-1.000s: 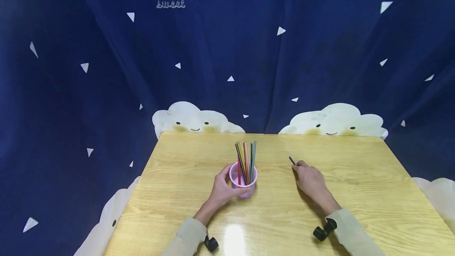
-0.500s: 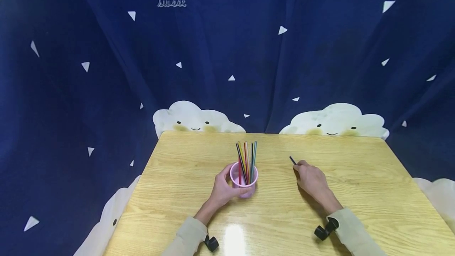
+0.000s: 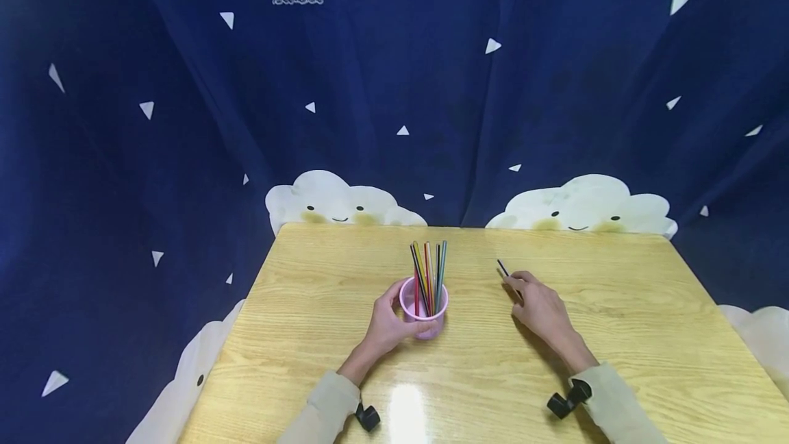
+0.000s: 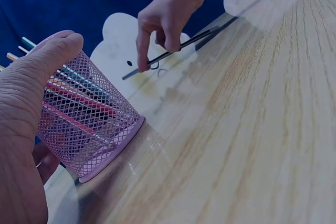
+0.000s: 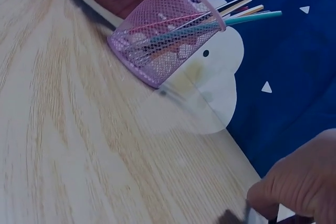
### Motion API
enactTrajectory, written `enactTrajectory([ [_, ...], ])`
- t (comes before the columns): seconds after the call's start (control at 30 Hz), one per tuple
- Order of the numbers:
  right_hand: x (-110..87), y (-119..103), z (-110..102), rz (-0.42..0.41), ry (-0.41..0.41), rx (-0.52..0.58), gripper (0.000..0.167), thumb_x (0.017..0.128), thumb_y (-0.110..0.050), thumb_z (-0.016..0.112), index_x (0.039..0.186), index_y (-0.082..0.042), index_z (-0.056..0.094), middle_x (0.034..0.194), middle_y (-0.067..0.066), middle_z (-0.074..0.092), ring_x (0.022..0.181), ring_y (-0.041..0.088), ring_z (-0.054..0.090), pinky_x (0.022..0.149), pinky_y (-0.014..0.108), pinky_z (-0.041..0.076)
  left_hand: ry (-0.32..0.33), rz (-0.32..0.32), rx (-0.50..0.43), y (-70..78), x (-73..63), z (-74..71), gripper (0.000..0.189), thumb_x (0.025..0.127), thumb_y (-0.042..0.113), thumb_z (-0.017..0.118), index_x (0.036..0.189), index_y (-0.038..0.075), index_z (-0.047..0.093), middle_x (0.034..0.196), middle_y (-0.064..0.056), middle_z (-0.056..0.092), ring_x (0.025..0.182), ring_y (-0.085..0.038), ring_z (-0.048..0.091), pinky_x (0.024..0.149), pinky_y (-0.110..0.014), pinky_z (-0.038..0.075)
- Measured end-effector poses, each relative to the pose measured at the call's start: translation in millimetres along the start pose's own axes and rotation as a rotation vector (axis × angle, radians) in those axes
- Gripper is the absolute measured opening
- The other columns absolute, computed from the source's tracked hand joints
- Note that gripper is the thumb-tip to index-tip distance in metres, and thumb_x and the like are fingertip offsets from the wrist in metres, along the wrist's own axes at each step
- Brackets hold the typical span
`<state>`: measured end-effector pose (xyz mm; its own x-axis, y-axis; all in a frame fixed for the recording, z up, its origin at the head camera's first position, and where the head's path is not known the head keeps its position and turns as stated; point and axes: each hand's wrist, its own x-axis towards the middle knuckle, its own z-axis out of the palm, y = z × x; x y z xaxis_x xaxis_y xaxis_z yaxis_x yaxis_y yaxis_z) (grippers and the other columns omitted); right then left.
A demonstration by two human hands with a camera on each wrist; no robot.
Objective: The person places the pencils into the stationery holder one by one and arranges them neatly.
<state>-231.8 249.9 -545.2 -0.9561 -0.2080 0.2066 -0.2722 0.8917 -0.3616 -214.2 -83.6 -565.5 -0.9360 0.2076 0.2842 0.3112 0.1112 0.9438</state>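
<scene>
A pink mesh pen cup (image 3: 439, 324) stands upright on the wooden table (image 3: 308, 293). Several coloured pencils (image 3: 425, 269) lean inside it, their ends above the rim. My left hand (image 3: 388, 326) grips the cup from the left side, thumb across the front. To the right of the cup, my right hand (image 3: 544, 310) pinches a dark pencil (image 3: 503, 267) between thumb and fingers. In the left wrist view this dark pencil (image 4: 194, 39) slants and appears raised off the tabletop. The right wrist view shows only part of the right hand (image 5: 299, 182).
A dark blue curtain (image 3: 394, 88) with white triangles and clouds hangs behind the table's far edge. Each wrist wears a small black camera, such as the right-wrist camera (image 3: 568, 399). A bright light reflection (image 3: 407, 413) lies near the front of the tabletop.
My right hand has lifted slightly with the dark pencil, and more of the pencil shows past the fingers. The left hand keeps its hold on the cup. The head view has tilted slightly.
</scene>
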Motion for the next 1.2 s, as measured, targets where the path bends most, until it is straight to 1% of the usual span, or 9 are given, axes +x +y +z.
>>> enactTrajectory([
  [0.2, -0.5, -3.2, -0.3, -0.038, 0.106, 0.113, 0.066, 0.072, 0.009, 0.065, 0.136, -0.003, 0.068, 0.135, 0.015, 0.063, 0.073, 0.02, 0.057, 0.051, 0.027, 0.039, 0.003, -0.013, -0.005, -6.2, 1.2, -1.3, 0.092, 0.062, 0.001, 0.098, 0.145, 0.01, 0.058, 0.134, -0.007, 0.068, 0.122, -0.027, 0.064, 0.108, -0.035, 0.051],
  [0.33, -1.0, -5.6, 0.5, -0.083, 0.167, 0.191, 0.068, 0.07, 0.012, 0.065, 0.137, -0.002, 0.067, 0.136, 0.014, 0.063, 0.068, 0.014, 0.053, 0.053, 0.024, 0.04, 0.004, -0.007, -0.001, -8.0, 2.0, -0.6, 0.091, 0.063, 0.001, 0.097, 0.145, 0.003, 0.057, 0.135, -0.014, 0.068, 0.123, -0.034, 0.063, 0.108, -0.041, 0.052],
  [0.43, -1.4, -7.2, 1.3, -0.119, 0.2, 0.256, 0.071, 0.069, 0.015, 0.065, 0.139, -0.002, 0.065, 0.137, 0.014, 0.061, 0.069, 0.011, 0.055, 0.051, 0.021, 0.042, 0.001, -0.002, 0.006, -8.6, 2.4, -0.1, 0.09, 0.064, 0.001, 0.097, 0.145, -0.001, 0.055, 0.136, -0.019, 0.066, 0.124, -0.04, 0.062, 0.109, -0.048, 0.051],
  [0.57, -1.0, -11.0, 1.4, -0.163, 0.249, 0.357, 0.074, 0.069, 0.019, 0.063, 0.141, -0.002, 0.063, 0.141, 0.015, 0.059, 0.074, 0.011, 0.061, 0.047, 0.016, 0.044, -0.011, 0.0, -0.005, -9.7, 2.5, -1.7, 0.092, 0.064, 0.003, 0.098, 0.146, 0.003, 0.056, 0.137, -0.015, 0.066, 0.125, -0.036, 0.062, 0.111, -0.054, 0.049],
  [0.67, 0.6, -16.7, -0.4, -0.187, 0.296, 0.408, 0.076, 0.07, 0.021, 0.065, 0.142, -0.004, 0.063, 0.142, 0.014, 0.058, 0.077, 0.011, 0.062, 0.054, 0.016, 0.045, -0.01, 0.004, -0.019, -9.4, 2.5, -2.9, 0.092, 0.063, 0.006, 0.099, 0.145, 0.008, 0.058, 0.136, -0.01, 0.067, 0.124, -0.033, 0.063, 0.11, -0.053, 0.049],
  [0.8, 1.7, -27.0, -3.6, -0.199, 0.361, 0.49, 0.08, 0.069, 0.024, 0.066, 0.143, -0.005, 0.063, 0.144, 0.013, 0.059, 0.079, 0.014, 0.063, 0.067, 0.021, 0.045, -0.011, 0.021, -0.021, -10.4, 2.4, -2.6, 0.09, 0.064, 0.011, 0.1, 0.145, 0.011, 0.059, 0.135, -0.008, 0.068, 0.123, -0.029, 0.064, 0.11, -0.047, 0.051],
  [0.97, 2.3, -49.3, -7.6, -0.232, 0.472, 0.587, 0.078, 0.065, 0.03, 0.066, 0.138, 0.004, 0.064, 0.139, 0.02, 0.06, 0.077, 0.023, 0.065, 0.065, 0.025, 0.043, -0.025, 0.014, -0.014, -12.5, -2.2, -2.2, 0.089, 0.066, 0.014, 0.099, 0.145, 0.011, 0.058, 0.135, -0.008, 0.067, 0.122, -0.027, 0.064, 0.109, -0.04, 0.052],
  [1.13, 6.0, -90.3, -27.0, -0.26, 0.584, 0.682, 0.07, 0.064, 0.033, 0.064, 0.132, 0.015, 0.062, 0.134, 0.032, 0.058, 0.075, 0.032, 0.063, 0.065, 0.029, 0.043, -0.027, 0.005, -0.018, -11.7, -2.8, -2.7, 0.089, 0.066, 0.014, 0.099, 0.145, 0.013, 0.058, 0.136, -0.006, 0.067, 0.123, -0.027, 0.063, 0.109, -0.039, 0.052],
  [1.2, 7.4, -107.1, -35.8, -0.264, 0.617, 0.739, 0.068, 0.065, 0.033, 0.063, 0.13, 0.017, 0.061, 0.132, 0.035, 0.057, 0.075, 0.03, 0.063, 0.066, 0.028, 0.043, -0.029, 0.005, -0.021, -11.6, -1.7, -3.1, 0.09, 0.066, 0.012, 0.099, 0.145, 0.012, 0.058, 0.136, -0.006, 0.067, 0.124, -0.028, 0.063, 0.11, -0.039, 0.052],
])
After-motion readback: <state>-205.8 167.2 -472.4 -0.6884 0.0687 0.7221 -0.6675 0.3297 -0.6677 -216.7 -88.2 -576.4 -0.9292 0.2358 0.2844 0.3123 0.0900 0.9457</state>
